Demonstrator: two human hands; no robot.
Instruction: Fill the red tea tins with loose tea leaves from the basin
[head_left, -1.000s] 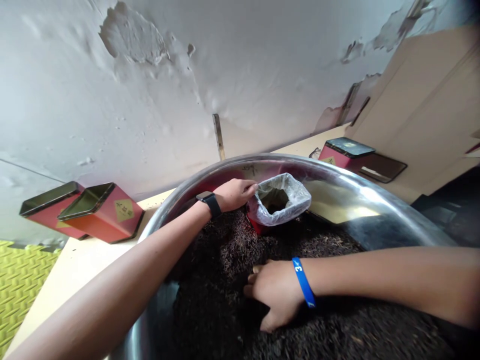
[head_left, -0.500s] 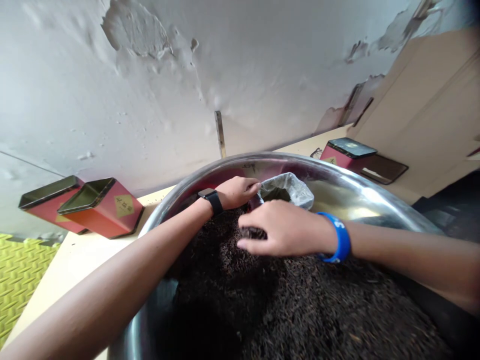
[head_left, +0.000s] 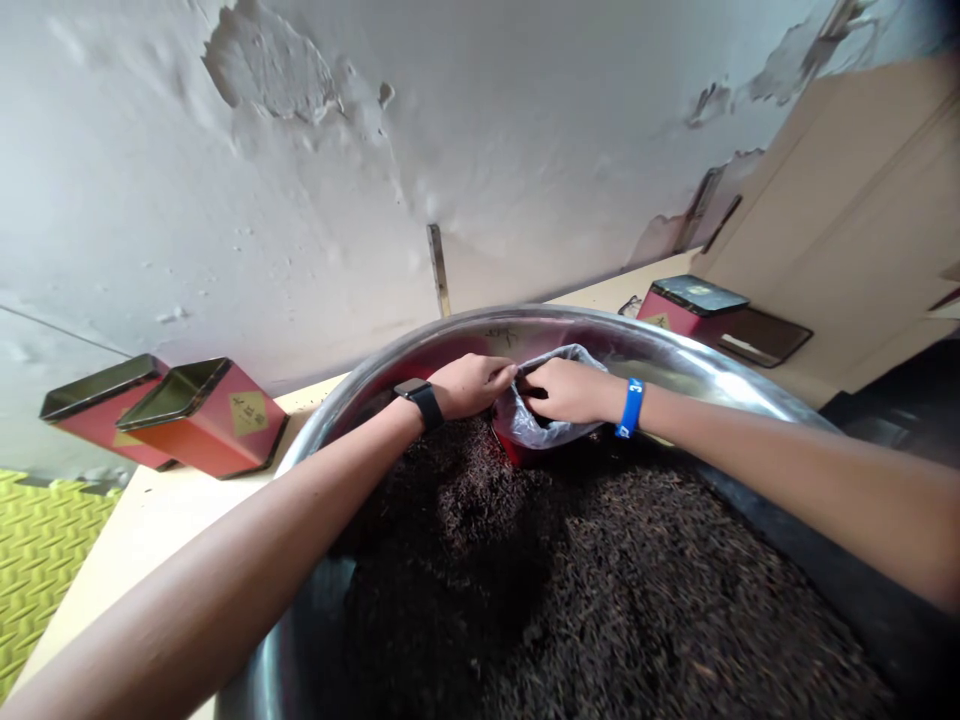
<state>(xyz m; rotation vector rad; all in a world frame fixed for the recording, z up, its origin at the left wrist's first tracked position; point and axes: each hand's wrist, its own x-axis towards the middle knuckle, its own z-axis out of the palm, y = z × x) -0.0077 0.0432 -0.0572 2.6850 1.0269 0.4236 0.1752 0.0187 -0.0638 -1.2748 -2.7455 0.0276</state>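
A large metal basin point(head_left: 360, 372) holds a heap of dark loose tea leaves point(head_left: 645, 590). Inside it, at the far side, stands a red tin point(head_left: 517, 452) lined with a clear plastic bag point(head_left: 541, 432), whose edge folds out over the rim. My left hand point(head_left: 469, 385), below a black watch, pinches the bag's left edge. My right hand point(head_left: 570, 390), with a blue wristband, reaches into the bag's mouth. Its fingers and thumb are curled around dark tea leaves, and the fingertips are partly hidden.
Two open red tins point(head_left: 202, 418) stand on the pale table point(head_left: 142, 560) at the left. Behind the basin on the right are a red tin with a dark lid point(head_left: 694, 300) and a brown flat lid point(head_left: 769, 338). A peeling wall point(head_left: 300, 200) rises close behind.
My right hand has moved from above the tea heap, away from me, into the mouth of the bag. My left hand has kept its hold on the bag's edge.
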